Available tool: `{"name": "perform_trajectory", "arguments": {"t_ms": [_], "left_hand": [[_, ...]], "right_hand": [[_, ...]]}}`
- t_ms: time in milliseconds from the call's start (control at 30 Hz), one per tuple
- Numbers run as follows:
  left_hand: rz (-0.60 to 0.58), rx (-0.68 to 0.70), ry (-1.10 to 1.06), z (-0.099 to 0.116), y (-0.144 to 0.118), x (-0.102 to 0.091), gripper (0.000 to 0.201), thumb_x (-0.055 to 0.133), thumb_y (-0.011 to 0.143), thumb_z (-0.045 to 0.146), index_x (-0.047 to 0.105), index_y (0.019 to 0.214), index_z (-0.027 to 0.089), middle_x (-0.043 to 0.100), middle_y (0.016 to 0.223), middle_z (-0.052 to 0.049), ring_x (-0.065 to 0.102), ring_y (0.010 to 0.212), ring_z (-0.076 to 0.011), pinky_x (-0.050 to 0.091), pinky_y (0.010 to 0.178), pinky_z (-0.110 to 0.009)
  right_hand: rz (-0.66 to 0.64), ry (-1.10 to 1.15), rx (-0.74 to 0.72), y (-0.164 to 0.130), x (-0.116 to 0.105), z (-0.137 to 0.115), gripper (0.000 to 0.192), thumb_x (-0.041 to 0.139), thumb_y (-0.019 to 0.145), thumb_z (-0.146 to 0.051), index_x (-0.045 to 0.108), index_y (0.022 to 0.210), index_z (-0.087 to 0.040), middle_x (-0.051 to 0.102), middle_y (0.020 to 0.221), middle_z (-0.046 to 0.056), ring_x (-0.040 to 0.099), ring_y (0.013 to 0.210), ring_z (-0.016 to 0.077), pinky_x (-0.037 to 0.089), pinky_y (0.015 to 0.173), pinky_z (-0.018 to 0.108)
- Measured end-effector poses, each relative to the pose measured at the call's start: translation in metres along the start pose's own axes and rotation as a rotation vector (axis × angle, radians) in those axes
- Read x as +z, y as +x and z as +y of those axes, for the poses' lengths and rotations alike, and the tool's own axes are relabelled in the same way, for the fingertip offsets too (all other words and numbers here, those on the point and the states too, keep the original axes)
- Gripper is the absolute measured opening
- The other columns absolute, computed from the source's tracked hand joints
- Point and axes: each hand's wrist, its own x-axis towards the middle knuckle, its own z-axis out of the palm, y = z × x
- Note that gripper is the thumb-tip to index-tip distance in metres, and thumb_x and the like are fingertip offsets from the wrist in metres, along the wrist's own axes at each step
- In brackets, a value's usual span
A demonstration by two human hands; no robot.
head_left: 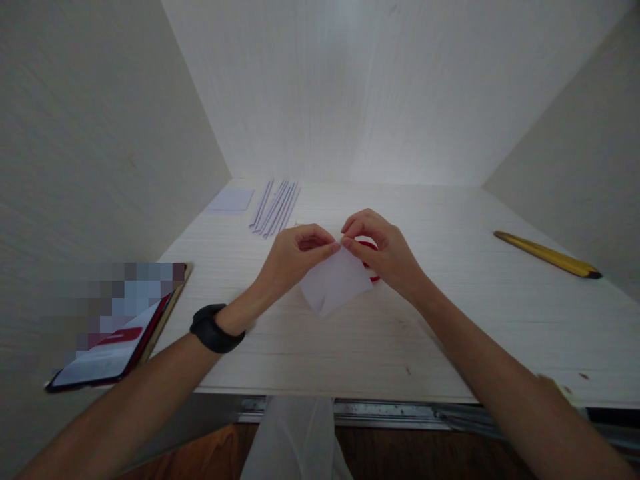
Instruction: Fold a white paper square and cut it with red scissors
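Note:
A small white sheet of paper (334, 285) is held just above the pale wooden desk (450, 320), one corner pointing toward me. My left hand (295, 257) pinches its upper edge from the left, and my right hand (383, 250) pinches the same edge from the right; the fingertips of both hands meet at the top. A red ring-shaped object (371, 265) lies partly hidden under my right hand. A black band sits on my left wrist (214, 328).
Several thin rolled or folded paper strips (274, 207) and a square pale sheet (231, 199) lie at the back left. A phone or tablet (120, 330) leans at the left edge. A yellow cutter (547, 254) lies at the right. Walls enclose the desk on three sides.

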Motion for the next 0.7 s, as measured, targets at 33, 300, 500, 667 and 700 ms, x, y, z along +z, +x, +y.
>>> {"name": "perform_trajectory", "arguments": {"t_ms": [33, 300, 500, 667, 700], "left_hand": [[-0.002, -0.003, -0.006, 0.0003, -0.0003, 0.0004, 0.02, 0.072, 0.071, 0.033, 0.066, 0.072, 0.015, 0.066, 0.074, -0.003, 0.06, 0.068, -0.0126, 0.047, 0.063, -0.024], [-0.016, -0.013, -0.038, 0.0003, 0.0004, -0.0003, 0.02, 0.072, 0.071, 0.033, 0.064, 0.071, 0.015, 0.065, 0.073, -0.002, 0.059, 0.066, -0.0116, 0.046, 0.062, -0.023], [-0.013, -0.038, -0.109, 0.0043, 0.0005, -0.0002, 0.017, 0.073, 0.07, 0.029, 0.062, 0.069, 0.015, 0.062, 0.068, 0.001, 0.055, 0.061, -0.0086, 0.042, 0.058, -0.021], [-0.018, -0.076, -0.148, 0.0072, 0.0003, 0.0006, 0.017, 0.073, 0.069, 0.027, 0.061, 0.067, 0.015, 0.059, 0.065, 0.003, 0.051, 0.058, -0.0071, 0.039, 0.056, -0.019], [-0.02, -0.083, -0.155, 0.0072, 0.0003, 0.0007, 0.017, 0.073, 0.069, 0.027, 0.061, 0.067, 0.015, 0.059, 0.065, 0.003, 0.051, 0.058, -0.007, 0.039, 0.055, -0.019]], "right_hand": [[-0.001, -0.002, -0.005, -0.0001, -0.0001, -0.0002, 0.011, 0.062, 0.079, -0.015, 0.057, 0.07, -0.019, 0.058, 0.084, 0.002, 0.056, 0.08, 0.0136, 0.047, 0.075, 0.031], [-0.007, 0.026, -0.005, -0.0003, -0.0012, 0.0014, 0.011, 0.064, 0.079, -0.019, 0.059, 0.07, -0.019, 0.058, 0.085, 0.002, 0.056, 0.081, 0.0141, 0.046, 0.075, 0.031], [-0.009, 0.103, 0.078, 0.0002, -0.0018, 0.0009, 0.009, 0.063, 0.082, -0.024, 0.064, 0.074, -0.019, 0.059, 0.087, 0.002, 0.056, 0.084, 0.0141, 0.046, 0.074, 0.029], [-0.053, 0.2, 0.15, 0.0, -0.0022, -0.0004, 0.006, 0.064, 0.082, -0.024, 0.066, 0.077, -0.02, 0.057, 0.091, 0.002, 0.055, 0.084, 0.0122, 0.045, 0.068, 0.025], [-0.057, 0.221, 0.158, -0.0002, -0.0021, -0.0007, 0.005, 0.064, 0.081, -0.023, 0.066, 0.077, -0.02, 0.057, 0.091, 0.001, 0.055, 0.084, 0.0117, 0.045, 0.067, 0.024]]}}
